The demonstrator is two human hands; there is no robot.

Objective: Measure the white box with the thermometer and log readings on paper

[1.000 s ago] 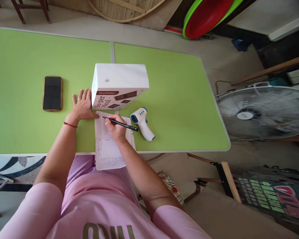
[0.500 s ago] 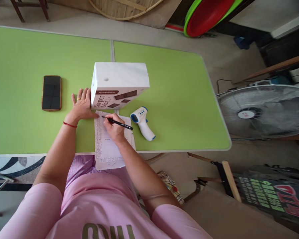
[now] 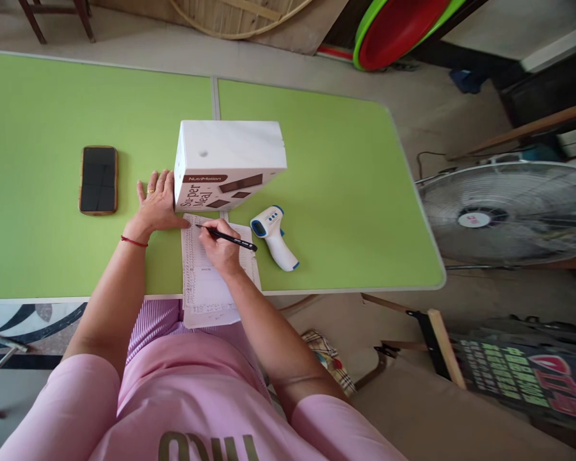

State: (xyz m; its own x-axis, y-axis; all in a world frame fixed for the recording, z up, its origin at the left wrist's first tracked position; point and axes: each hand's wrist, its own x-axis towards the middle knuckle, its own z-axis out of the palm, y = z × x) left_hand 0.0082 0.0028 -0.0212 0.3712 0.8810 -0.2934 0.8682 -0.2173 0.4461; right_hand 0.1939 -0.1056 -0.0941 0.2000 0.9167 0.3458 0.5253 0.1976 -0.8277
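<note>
My right hand (image 3: 221, 248) grips a black pen (image 3: 235, 239), its tip at the upper part of a sheet of paper (image 3: 206, 288). Handwriting fills the sheet's left side and a strip near its bottom, and the paper's lower end sticks out past the table edge. My left hand (image 3: 157, 203) lies flat on the table with fingers spread, its thumb at the paper's top left corner. Beside its fingers stands a white box (image 3: 233, 147) with "Super Meal" printed on the front. A white and blue infrared thermometer (image 3: 274, 237) lies right of the paper.
A phone in a brown case (image 3: 98, 180) lies on the left of the green table (image 3: 345, 192). Beyond the table's right end stands a large fan (image 3: 475, 219). Red and green basins (image 3: 403, 29) lean at the back.
Almost nothing differs. Both hands, the pen and the paper keep their places; the whole view shifts very slightly.
</note>
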